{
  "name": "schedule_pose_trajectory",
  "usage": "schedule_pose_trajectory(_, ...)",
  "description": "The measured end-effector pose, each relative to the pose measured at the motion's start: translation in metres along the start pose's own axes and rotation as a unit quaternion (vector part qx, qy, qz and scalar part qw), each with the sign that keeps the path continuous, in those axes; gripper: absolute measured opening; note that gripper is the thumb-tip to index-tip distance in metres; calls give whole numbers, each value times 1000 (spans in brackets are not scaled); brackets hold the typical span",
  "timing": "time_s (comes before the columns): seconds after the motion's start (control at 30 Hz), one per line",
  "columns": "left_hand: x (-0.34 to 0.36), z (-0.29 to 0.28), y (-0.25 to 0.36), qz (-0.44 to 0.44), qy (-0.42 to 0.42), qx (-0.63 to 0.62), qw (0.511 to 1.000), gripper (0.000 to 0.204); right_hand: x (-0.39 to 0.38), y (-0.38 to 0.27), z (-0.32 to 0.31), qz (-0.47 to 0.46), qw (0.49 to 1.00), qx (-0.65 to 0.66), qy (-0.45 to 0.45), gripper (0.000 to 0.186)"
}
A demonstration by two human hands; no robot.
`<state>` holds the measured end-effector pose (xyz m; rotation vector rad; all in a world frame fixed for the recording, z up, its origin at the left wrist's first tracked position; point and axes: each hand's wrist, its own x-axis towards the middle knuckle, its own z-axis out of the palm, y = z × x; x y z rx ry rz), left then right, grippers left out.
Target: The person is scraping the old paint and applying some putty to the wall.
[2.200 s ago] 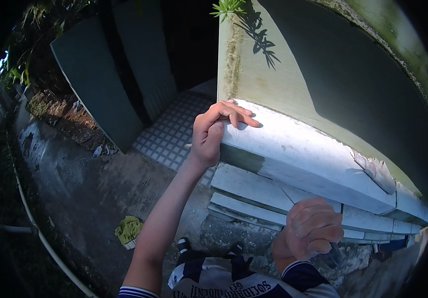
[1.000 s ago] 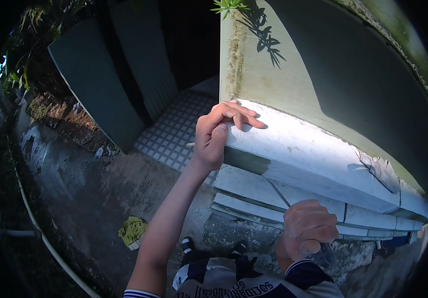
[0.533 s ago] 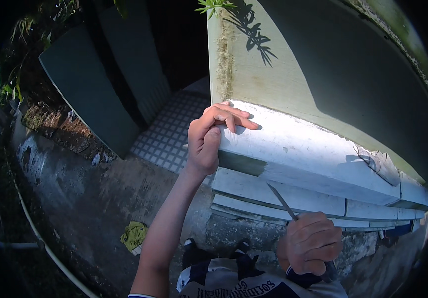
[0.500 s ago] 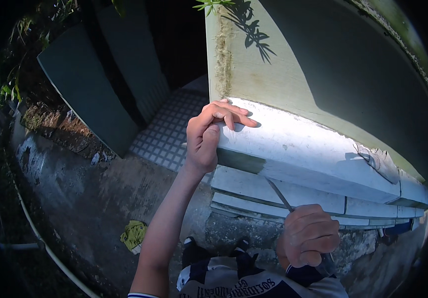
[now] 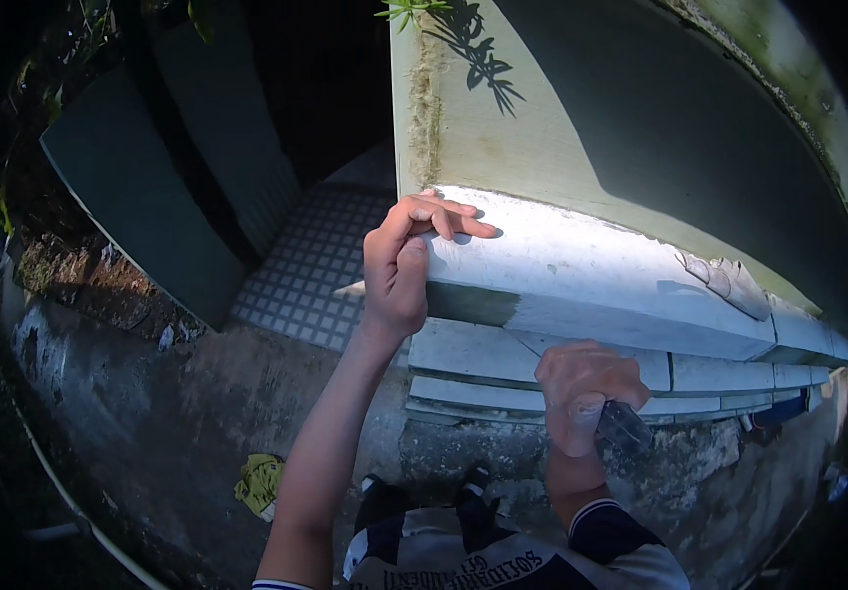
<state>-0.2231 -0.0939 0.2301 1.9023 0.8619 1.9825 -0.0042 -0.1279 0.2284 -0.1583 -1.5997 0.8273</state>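
Note:
My left hand rests on the near left corner of a white-coated ledge, its fingers bent but apart, holding nothing. Lower right, my right hand is wrapped round the handle of a narrow-bladed hand tool. That handle is dark and partly see-through, and sticks out below my fist. The thin blade points up and left at the ledge's front face; most of it is hidden by my hand or blurred, so its exact kind is unclear. A bare greenish patch shows on the front face near my left hand.
A crumpled greyish piece lies on the ledge's right part. Below are stepped white courses. A pale green wall rises behind. Tiled floor and a dark green panel are left; a yellow-green cloth lies on the ground.
My right hand has moved up and slightly left with the tool, closer to the ledge's front face. The left hand stays on the corner. The view has shifted a little.

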Motion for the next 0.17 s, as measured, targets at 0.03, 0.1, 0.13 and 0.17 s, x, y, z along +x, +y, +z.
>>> schedule_pose_trajectory(0.03,-2,2,-1,2,-3,-6,1000,17,-7,-8,-3,-2,1000,-6,3,46)
schedule_pose_trajectory(0.1,-3,0,-5,52,10,21,998,20,-17,-21,-4,-107,991,-82,16,48)
schedule_pose_trajectory(0.13,-1,-3,-4,49,0,33,998,20,-16,-20,4,-190,976,60,87,45)
schedule_pose_trajectory(0.17,-2,-2,-2,27,-5,11,1000,20,-14,-21,3,-162,981,87,60,44)
